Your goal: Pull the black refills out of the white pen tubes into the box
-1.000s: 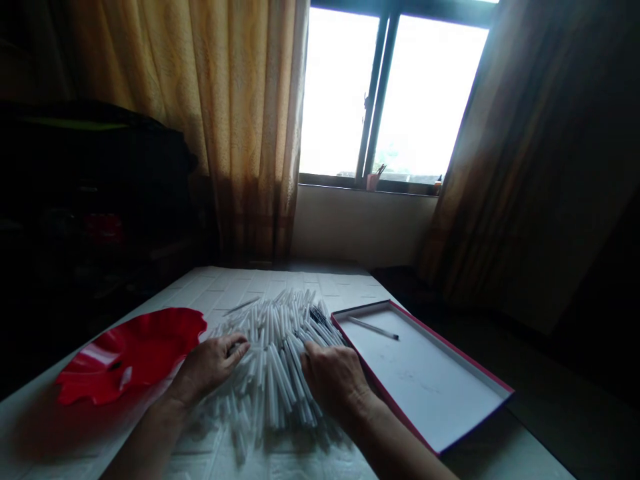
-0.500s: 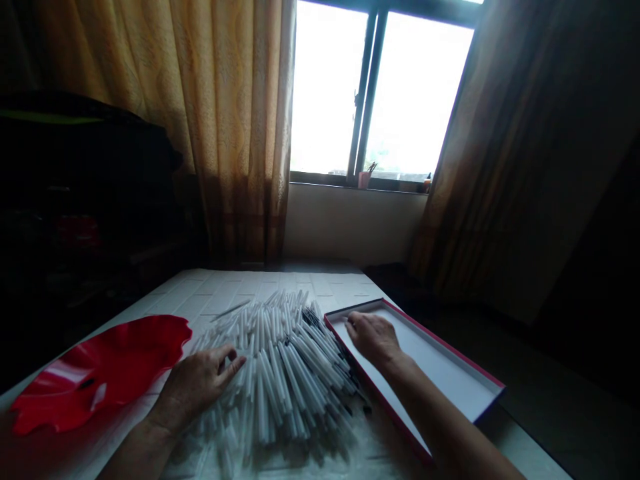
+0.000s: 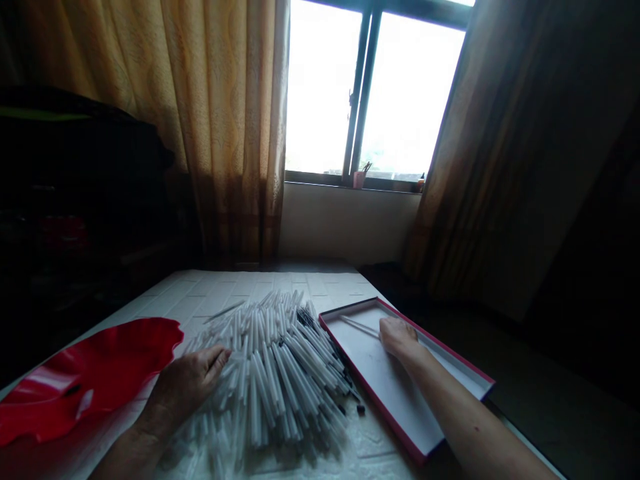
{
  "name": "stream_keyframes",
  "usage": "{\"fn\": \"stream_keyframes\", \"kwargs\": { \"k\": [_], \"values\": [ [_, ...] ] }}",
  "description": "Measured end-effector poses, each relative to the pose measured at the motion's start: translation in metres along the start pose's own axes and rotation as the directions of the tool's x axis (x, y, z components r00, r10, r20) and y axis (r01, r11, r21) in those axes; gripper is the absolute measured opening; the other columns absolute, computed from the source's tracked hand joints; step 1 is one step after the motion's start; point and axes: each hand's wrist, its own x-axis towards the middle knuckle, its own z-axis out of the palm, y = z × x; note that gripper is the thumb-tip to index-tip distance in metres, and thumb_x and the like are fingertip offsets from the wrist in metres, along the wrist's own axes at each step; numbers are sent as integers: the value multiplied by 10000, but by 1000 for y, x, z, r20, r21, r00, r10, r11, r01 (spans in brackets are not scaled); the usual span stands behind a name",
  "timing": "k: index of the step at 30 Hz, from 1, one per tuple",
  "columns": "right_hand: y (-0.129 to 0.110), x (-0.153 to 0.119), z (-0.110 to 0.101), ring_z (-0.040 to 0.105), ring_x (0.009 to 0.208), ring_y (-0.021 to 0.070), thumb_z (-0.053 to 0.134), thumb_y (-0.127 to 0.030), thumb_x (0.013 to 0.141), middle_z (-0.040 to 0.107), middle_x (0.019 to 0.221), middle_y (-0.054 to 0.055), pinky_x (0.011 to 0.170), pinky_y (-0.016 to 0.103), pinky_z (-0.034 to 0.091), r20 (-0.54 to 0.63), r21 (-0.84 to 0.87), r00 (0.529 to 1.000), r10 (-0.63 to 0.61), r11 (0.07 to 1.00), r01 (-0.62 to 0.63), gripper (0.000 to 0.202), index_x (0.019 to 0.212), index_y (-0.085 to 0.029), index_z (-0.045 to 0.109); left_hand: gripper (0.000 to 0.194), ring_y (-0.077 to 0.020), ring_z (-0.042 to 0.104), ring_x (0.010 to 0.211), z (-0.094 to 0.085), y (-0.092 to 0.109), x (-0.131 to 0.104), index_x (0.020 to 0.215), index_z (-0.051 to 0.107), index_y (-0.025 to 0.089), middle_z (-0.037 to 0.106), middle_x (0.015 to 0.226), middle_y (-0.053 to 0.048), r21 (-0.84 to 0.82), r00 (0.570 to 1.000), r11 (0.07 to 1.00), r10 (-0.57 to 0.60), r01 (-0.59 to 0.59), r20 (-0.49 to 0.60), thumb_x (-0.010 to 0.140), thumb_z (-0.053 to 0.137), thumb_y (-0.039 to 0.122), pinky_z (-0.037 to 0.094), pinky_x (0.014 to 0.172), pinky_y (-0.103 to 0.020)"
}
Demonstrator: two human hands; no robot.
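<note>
A large heap of slim, whitish pen-like tubes (image 3: 280, 380) lies at the middle of the table, with darker pieces along its right side. My left hand (image 3: 195, 373) is at the heap's left edge, thumb and fingers pressed together; whatever they hold, if anything, cannot be made out. To the right, a shallow box lid (image 3: 373, 390) with a white inside and a red rim rests at a slant. Over it, my right hand (image 3: 399, 335) is closed on one end of a slim whitish tube (image 3: 361, 326), which points left across the lid. The right fingertips are hidden.
A red wavy-edged bowl (image 3: 135, 353) stands left of my left hand. One small black piece (image 3: 361, 409) lies between heap and lid. The table (image 3: 195, 288) has a white brick-pattern cover. Behind are a curtain (image 3: 230, 133), a window and a pink cup (image 3: 359, 179) on the sill.
My right hand has moved right over the lid, and a slim tube now shows in it. My left thumb and fingers have come together. The view has shifted slightly.
</note>
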Motion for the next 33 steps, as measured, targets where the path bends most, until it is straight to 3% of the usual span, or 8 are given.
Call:
{"fn": "stream_keyframes", "kwargs": {
  "k": [6,10,13,17,21,23,26,33],
  "values": [
    [13,-30,-25,686,992,249,590,-283,992,709,1107,94,866,440,547,-135,180,991,6,983,19,207,1129,-153,675,417,-248,763,726,5,-3,-1,876,726,228,798,825,-54,-88,979,995,28,-46,-203,933,359,419,478,565,-271],
    [-3,-70,-34,716,940,261,502,-250,978,770,998,100,809,330,503,-323,405,935,-147,872,277,262,1059,-184,742,469,-223,763,772,12,4,-4,942,712,213,791,928,-73,-147,922,974,106,-171,-371,976,340,497,529,612,-261],
    [-35,-96,-28,707,794,201,515,-310,943,782,885,44,719,269,504,-412,553,857,-311,662,506,271,982,-205,763,536,-214,752,820,16,15,-9,1032,689,209,770,980,-81,-160,863,937,207,-311,-461,999,317,595,571,713,-280],
    [-81,-112,-9,653,669,158,555,-311,876,754,769,24,638,245,493,-469,672,775,-424,399,625,240,897,-193,763,465,-249,726,1009,19,28,-16,1163,647,241,750,1097,-82,-118,763,864,358,-490,-538,995,411,605,579,860,-339],
    [-101,-110,10,596,602,136,682,-423,809,708,712,17,587,251,470,-424,899,784,-453,-106,425,271,882,-169,739,366,-213,769,855,20,34,-19,1083,677,240,785,960,-55,-99,718,810,447,-577,-533,1029,438,512,603,745,-281],
    [-100,-106,17,583,570,128,756,-545,752,703,695,18,533,234,436,-346,935,822,-452,-242,260,408,899,-166,733,367,-177,769,747,19,35,-19,976,690,231,781,841,-27,-108,726,805,457,-584,-514,1055,408,454,593,683,-237],
    [-93,-99,24,566,526,112,719,-689,746,724,708,49,450,200,349,-260,951,867,-426,-267,153,562,909,-152,735,364,-169,768,735,18,34,-19,942,687,224,773,817,-18,-114,734,809,451,-576,-509,1064,406,420,586,681,-229],
    [-101,-96,36,522,481,103,722,-729,705,677,592,28,494,227,417,-323,938,877,-355,-246,246,586,687,-144,725,331,-179,776,755,17,36,-20,967,687,224,781,843,-16,-109,721,797,466,-593,-513,1055,436,422,589,686,-232]
  ]
}}
